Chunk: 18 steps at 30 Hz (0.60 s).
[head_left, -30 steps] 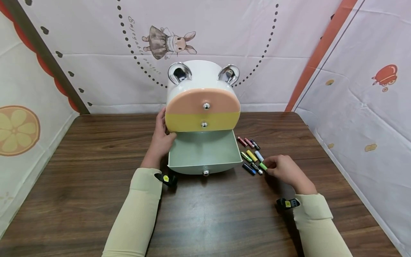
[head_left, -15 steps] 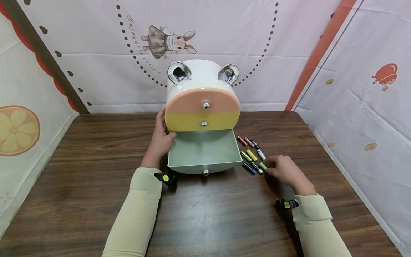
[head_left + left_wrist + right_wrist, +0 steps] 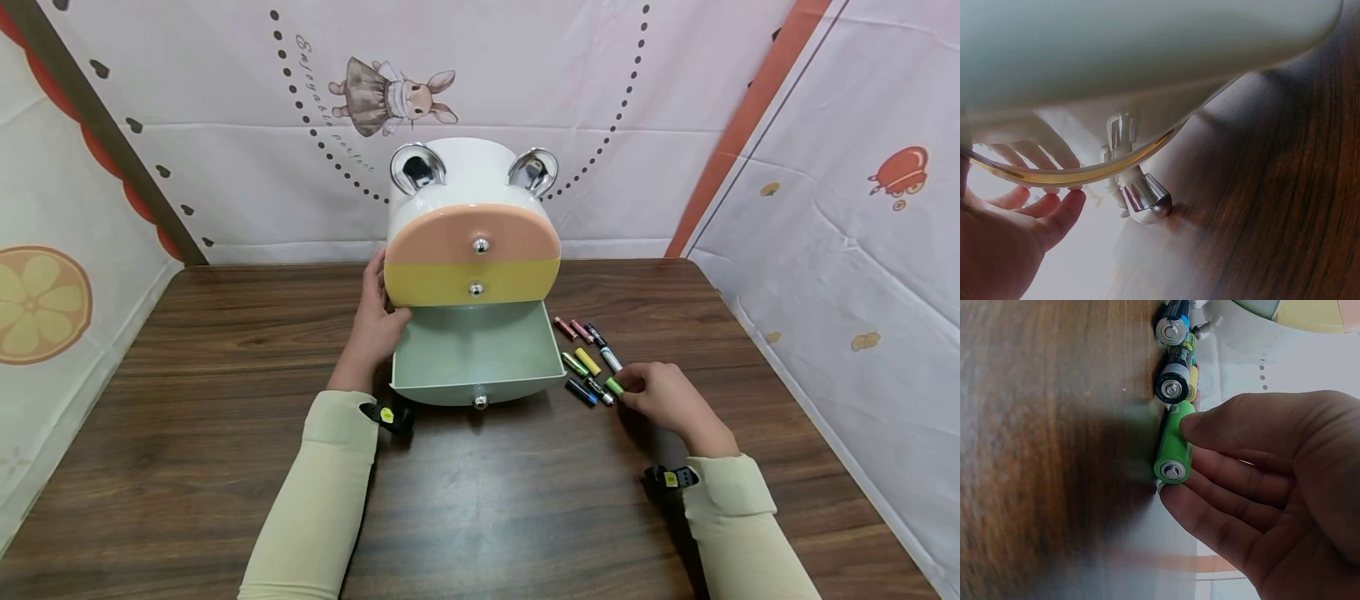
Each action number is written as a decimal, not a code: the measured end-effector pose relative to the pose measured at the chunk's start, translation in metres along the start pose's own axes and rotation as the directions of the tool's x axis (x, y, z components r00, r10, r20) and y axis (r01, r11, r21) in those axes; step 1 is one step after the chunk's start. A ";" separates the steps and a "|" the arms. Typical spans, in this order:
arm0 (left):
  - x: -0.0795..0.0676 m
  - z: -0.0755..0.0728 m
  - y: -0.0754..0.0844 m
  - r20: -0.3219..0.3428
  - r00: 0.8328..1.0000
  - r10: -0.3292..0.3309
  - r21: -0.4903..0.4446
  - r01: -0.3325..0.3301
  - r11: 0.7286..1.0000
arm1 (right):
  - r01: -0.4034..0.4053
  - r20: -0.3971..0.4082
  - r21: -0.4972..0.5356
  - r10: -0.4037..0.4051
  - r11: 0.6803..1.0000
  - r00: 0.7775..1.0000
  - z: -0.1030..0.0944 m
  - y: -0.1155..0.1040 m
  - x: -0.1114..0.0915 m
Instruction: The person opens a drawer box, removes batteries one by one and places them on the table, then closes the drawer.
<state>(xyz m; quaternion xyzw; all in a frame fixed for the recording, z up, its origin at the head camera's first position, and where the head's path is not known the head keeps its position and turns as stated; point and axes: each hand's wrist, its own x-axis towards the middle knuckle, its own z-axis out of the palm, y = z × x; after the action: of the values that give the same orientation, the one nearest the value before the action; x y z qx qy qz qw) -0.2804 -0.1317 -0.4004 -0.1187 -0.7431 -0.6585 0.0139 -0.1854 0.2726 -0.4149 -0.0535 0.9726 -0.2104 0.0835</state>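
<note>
My left hand (image 3: 372, 337) rests against the left side of a white animal-shaped drawer cabinet (image 3: 474, 167), thumb near the pulled-out drawer's corner. In the left wrist view, its fingertips (image 3: 1071, 203) touch the cabinet's curved, shiny surface. The pale green bottom drawer (image 3: 476, 346) stands pulled out, with nothing visible inside. To its right, my right hand (image 3: 667, 400) pinches a green battery (image 3: 1174, 450) at the tabletop between thumb and fingers. Beside it lie a black-and-silver battery (image 3: 598, 391), a dark blue one (image 3: 581, 392) and a whitish one (image 3: 611, 360).
Yellow (image 3: 588, 361), shiny green (image 3: 575, 364), dark (image 3: 596, 335) and two red batteries lie farther back on the wooden table (image 3: 480, 508). Above the open drawer, the yellow drawer (image 3: 435, 285) and orange drawer (image 3: 435, 237) are closed. A printed cloth (image 3: 225, 183) hangs behind.
The whitish battery has shifted slightly right and turned, lying more in line with the dark one behind it. Both hands have stayed almost in place.
</note>
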 end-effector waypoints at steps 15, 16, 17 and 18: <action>0.010 -0.001 -0.024 -0.027 0.999 0.025 0.020 -0.025 1.000 | 0.053 -0.083 -0.034 -0.056 0.998 0.995 -0.004 -0.011 -0.007; 0.010 -0.001 -0.024 -0.027 0.999 0.024 0.020 -0.024 1.000 | 0.065 -0.094 -0.036 -0.068 0.997 0.993 -0.004 -0.014 -0.007; 0.010 -0.002 -0.025 -0.027 0.999 0.024 0.020 -0.023 1.000 | 0.078 -0.105 -0.034 -0.081 0.996 0.991 -0.003 -0.017 -0.008; 0.010 -0.002 -0.025 -0.028 0.999 0.024 0.020 -0.024 1.000 | 0.091 -0.116 -0.033 -0.095 0.995 0.989 -0.003 -0.020 -0.008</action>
<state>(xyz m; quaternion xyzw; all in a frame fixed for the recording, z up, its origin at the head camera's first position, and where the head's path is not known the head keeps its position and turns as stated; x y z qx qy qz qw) -0.2954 -0.1342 -0.4225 -0.1182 -0.7476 -0.6526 0.0333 -0.1764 0.2564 -0.4027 -0.0874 0.9750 -0.2035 0.0156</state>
